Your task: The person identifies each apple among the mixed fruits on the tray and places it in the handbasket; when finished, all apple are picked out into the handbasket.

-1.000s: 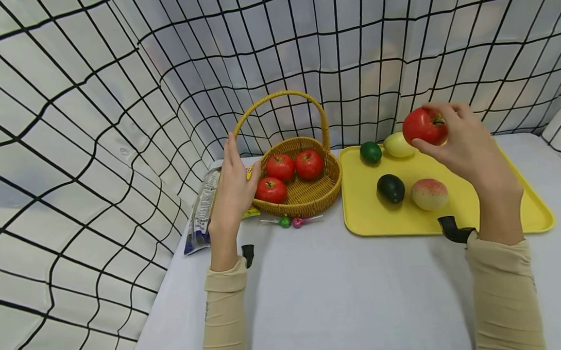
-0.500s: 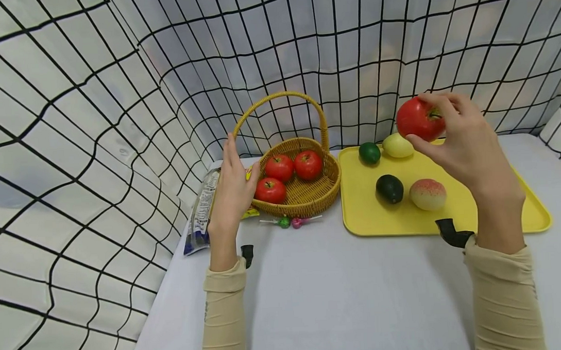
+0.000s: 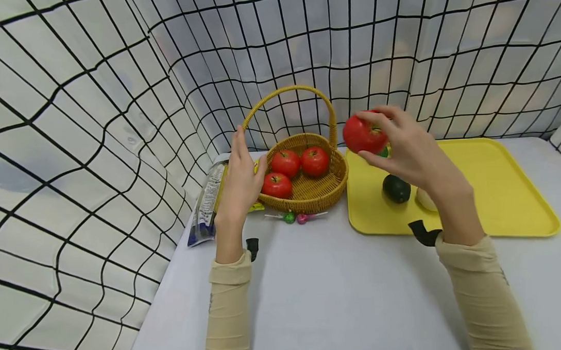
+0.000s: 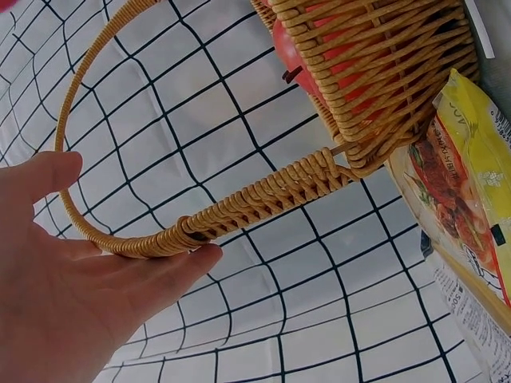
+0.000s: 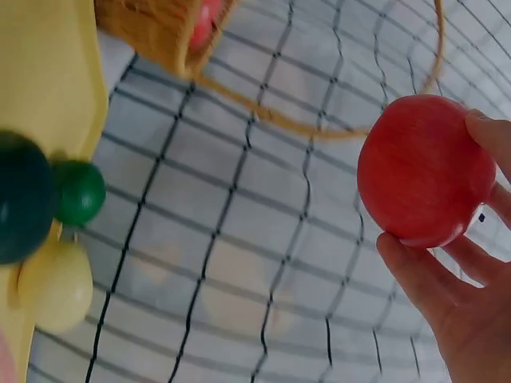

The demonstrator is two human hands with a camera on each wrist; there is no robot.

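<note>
In the head view my right hand (image 3: pixel 409 150) grips a red tomato (image 3: pixel 361 134) between thumb and fingers, raised above the left part of the yellow tray (image 3: pixel 503 188). The right wrist view shows the same tomato (image 5: pixel 427 171) held at its side. My left hand (image 3: pixel 240 181) is upright with straight fingers against the left side of the wicker basket's handle (image 3: pixel 296 88). In the left wrist view those fingers lie along the handle (image 4: pixel 263 195), thumb apart. Several tomatoes (image 3: pixel 286 163) sit in the basket (image 3: pixel 318 198), its right part showing bare weave.
A dark avocado (image 3: pixel 396 188) and a partly hidden pale peach (image 3: pixel 426 200) lie on the tray, with a green fruit (image 5: pixel 78 191) and a yellow one (image 5: pixel 56 286) behind. Two lollipops (image 3: pixel 301 218) lie before the basket. Snack packets (image 3: pixel 208 203) stand left. Black netting surrounds the table.
My right hand has carried the tomato leftward from over the tray's middle toward the basket. The head view has shifted slightly; my left hand stays at the handle.
</note>
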